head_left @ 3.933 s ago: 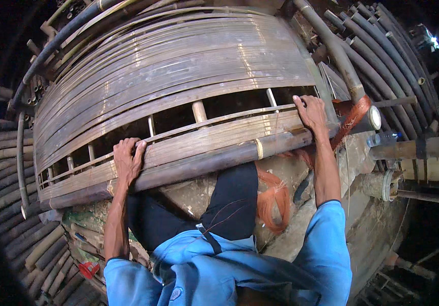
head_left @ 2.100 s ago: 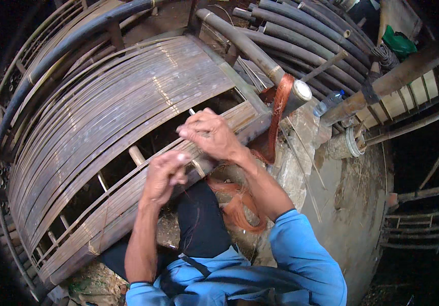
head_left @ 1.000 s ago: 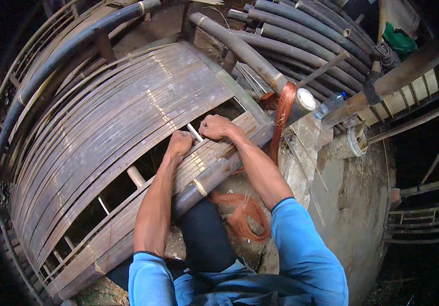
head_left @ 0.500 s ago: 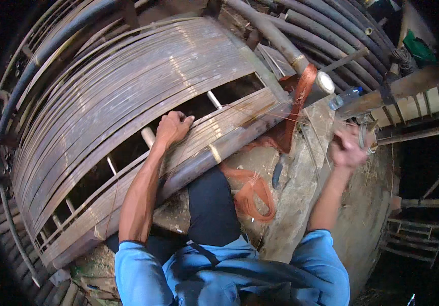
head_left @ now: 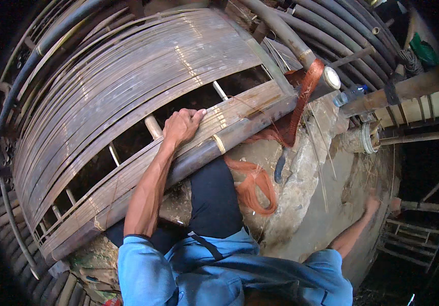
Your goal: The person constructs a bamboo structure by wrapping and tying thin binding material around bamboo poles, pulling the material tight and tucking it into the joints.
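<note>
Across my lap and in front of me lies a large panel of split bamboo slats (head_left: 143,66), with a gap showing pale crossbars. My left hand (head_left: 183,126) is closed over the inner edge of the near band of bamboo slats (head_left: 214,115), beside a round bamboo crossbar (head_left: 153,126). A thick bamboo pole (head_left: 199,153) runs along the panel's near side. One thin reddish strand (head_left: 247,104) lies loose over the near slats. Far out to the right, my right hand (head_left: 372,203) is closed and slightly blurred; what it holds, if anything, is too small to see.
Orange-brown fibre (head_left: 308,94) hangs at the panel's right corner, and a loop of it (head_left: 258,191) lies on the ground by a dark-handled tool (head_left: 279,167). A plastic bottle (head_left: 351,95), a white round lid (head_left: 331,78), a bucket (head_left: 365,137) and a wooden rack (head_left: 416,229) stand rightward.
My right hand has swung outward and down to the right, from near the bucket, and its fingers have closed. My left hand stays on the slats, its thumb now laid along them.
</note>
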